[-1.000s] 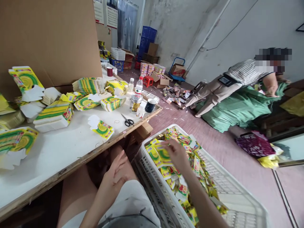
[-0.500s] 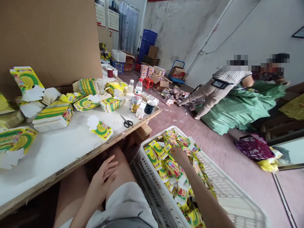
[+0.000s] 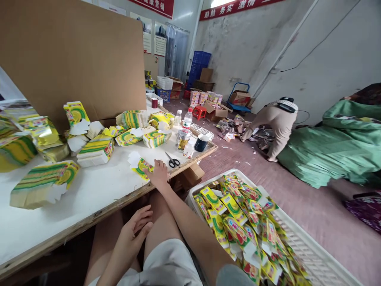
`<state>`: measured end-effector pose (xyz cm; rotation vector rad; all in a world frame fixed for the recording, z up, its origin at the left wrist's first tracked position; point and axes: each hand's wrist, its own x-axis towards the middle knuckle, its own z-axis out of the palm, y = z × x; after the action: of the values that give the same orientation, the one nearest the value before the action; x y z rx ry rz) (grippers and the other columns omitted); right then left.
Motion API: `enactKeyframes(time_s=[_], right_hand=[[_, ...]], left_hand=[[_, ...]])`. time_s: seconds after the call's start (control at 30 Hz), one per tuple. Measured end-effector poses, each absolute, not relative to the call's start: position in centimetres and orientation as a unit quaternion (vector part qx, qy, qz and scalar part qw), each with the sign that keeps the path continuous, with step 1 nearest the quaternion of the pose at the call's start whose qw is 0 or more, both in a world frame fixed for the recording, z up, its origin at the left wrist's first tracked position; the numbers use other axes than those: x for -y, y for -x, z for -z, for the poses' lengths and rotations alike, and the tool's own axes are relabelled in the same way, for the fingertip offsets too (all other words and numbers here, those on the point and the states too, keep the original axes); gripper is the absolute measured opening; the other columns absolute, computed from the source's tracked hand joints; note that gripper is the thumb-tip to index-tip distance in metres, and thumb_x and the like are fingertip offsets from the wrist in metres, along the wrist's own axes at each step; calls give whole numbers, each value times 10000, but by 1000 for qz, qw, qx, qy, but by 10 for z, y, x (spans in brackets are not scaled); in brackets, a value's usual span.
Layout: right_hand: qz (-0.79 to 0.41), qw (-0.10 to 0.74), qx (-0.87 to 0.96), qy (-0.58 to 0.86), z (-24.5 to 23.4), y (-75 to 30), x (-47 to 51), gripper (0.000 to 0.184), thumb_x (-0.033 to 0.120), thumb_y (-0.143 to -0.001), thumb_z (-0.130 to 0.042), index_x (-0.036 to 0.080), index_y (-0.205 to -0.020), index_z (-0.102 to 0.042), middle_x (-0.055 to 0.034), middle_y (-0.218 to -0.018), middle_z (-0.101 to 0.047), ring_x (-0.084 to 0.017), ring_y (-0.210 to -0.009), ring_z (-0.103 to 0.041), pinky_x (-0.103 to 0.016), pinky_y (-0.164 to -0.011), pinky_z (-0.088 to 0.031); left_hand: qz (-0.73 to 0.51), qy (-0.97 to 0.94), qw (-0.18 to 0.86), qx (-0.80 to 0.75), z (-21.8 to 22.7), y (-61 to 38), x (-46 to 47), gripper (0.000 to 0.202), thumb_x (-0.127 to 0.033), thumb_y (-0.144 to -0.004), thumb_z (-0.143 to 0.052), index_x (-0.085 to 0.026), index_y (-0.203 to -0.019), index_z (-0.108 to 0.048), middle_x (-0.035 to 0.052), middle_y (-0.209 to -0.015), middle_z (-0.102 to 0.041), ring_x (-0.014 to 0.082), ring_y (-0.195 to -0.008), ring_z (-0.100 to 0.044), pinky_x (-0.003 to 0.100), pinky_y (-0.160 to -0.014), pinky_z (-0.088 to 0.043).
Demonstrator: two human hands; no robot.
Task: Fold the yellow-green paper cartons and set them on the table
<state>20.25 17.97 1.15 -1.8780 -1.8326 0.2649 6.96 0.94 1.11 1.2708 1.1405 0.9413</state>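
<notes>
My right hand reaches over the table edge, its fingers apart and touching a flattened yellow-green carton with white flaps. The fingers cover the carton's right end. Above my thighs hangs my left hand, fingers loosely spread with nothing in them. To the right of my legs, a white plastic crate holds many small folded cartons in the same yellow and green. Black-handled scissors lie on the table just past my right hand.
Stacks of flat cartons cover the table's far side before a large cardboard sheet. A bottle, jars and a dark mug stand near its right end. A bent-over person is beside a green sack.
My right hand has left the crate and come over to the carton on the table. My left hand stays above my lap. The view has shifted, and a co-worker has bent lower.
</notes>
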Motion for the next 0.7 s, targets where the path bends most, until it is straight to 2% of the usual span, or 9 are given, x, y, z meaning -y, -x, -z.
enactKeyframes(time_s=[0.07,0.13,0.27,0.37,0.47,0.6,0.7], right_hand=[[-110,231,672,695,-8,-188,-193,423,406,-855,-622,108,-1155,-617,-180,-1160,-625,-321,-1116,-529,-439,-931,-382],[-115,219,670,700,-6,-183,-199,351,385,-843,-648,123,-1075,-644,-156,-1119,-640,-309,-1107,-533,-447,-936,-378],[-117,222,658,709,-4,-186,-198,306,360,-883,-630,160,-1115,-616,-83,-1193,-607,-272,-1171,-515,-481,-997,-373],[-140,239,635,721,-6,-192,-197,320,374,-904,-616,157,-1140,-608,-83,-1221,-599,-268,-1159,-541,-510,-997,-404],[-189,283,609,716,-10,-199,-203,300,343,-916,-614,160,-1154,-606,-83,-1238,-596,-255,-1128,-572,-498,-966,-455],[-296,388,559,670,-22,-205,-203,301,314,-933,-596,165,-1195,-584,-83,-1229,-600,-230,-1057,-613,-448,-892,-521],[-405,478,504,594,-26,-204,-174,247,323,-944,-579,157,-1124,-611,-63,-1114,-646,-190,-938,-647,-391,-818,-550]], left_hand=[[-409,-530,555,-493,-10,-62,-10,477,-441,-796,-663,-199,-1200,-587,141,-1137,-713,279,-1113,-659,409,-965,-529],[-419,-523,550,-498,-8,-57,-11,483,-445,-787,-672,-201,-1196,-592,138,-1130,-719,281,-1105,-665,402,-952,-538],[-432,-514,545,-502,-2,-55,-18,504,-463,-767,-690,-194,-1185,-603,143,-1102,-731,290,-1085,-675,415,-944,-542],[-442,-510,548,-494,2,-55,-21,506,-472,-766,-692,-192,-1179,-610,148,-1089,-734,293,-1071,-683,425,-939,-545],[-454,-506,547,-488,6,-50,-22,499,-473,-767,-696,-197,-1177,-620,148,-1094,-737,297,-1076,-682,414,-914,-561],[-489,-477,532,-500,8,-38,-21,508,-473,-732,-737,-194,-1148,-650,141,-1064,-753,306,-1042,-698,408,-885,-579],[-551,-428,514,-499,2,-32,-21,493,-470,-732,-743,-205,-1141,-670,122,-1083,-756,299,-1010,-712,410,-913,-567]])
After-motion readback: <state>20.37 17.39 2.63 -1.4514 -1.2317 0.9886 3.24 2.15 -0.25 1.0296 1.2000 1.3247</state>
